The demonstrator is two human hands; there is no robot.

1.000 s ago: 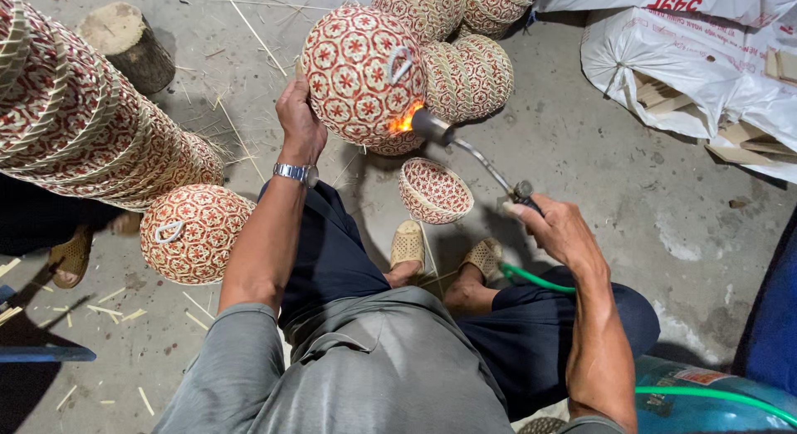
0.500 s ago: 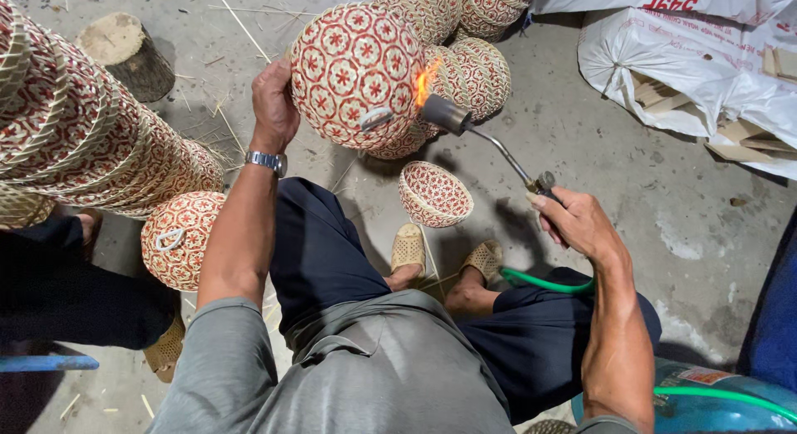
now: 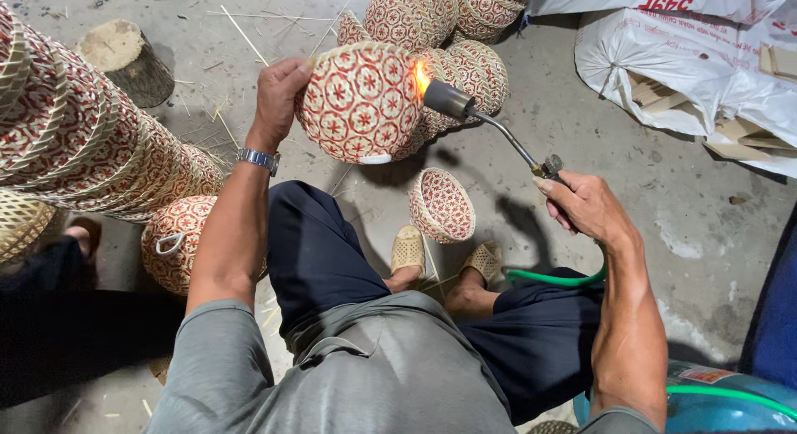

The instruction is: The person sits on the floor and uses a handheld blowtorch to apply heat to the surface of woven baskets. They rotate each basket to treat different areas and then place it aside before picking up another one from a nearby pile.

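My left hand (image 3: 278, 89) grips the rim of a round woven basket (image 3: 359, 102) with a red and cream flower pattern and holds it up in front of me. My right hand (image 3: 585, 205) holds the handle of a gas torch (image 3: 477, 118). The torch's flame (image 3: 422, 75) licks the right side of the raised basket. A green hose (image 3: 552, 278) runs from the torch down past my right knee. I sit with both feet in woven sandals (image 3: 408, 250) on the concrete floor.
A tall stack of nested baskets (image 3: 83, 143) leans at the left. One basket (image 3: 174, 243) lies by my left thigh, a small one (image 3: 442, 205) by my feet, more baskets (image 3: 457, 10) behind. A wood stump (image 3: 124, 56), white sacks (image 3: 697, 64) and a blue-green gas cylinder (image 3: 722, 401) stand around.
My left hand has turned and lifted the basket, shifting its grip to the rim. The torch flame has moved from the basket's lower side to its upper right side.
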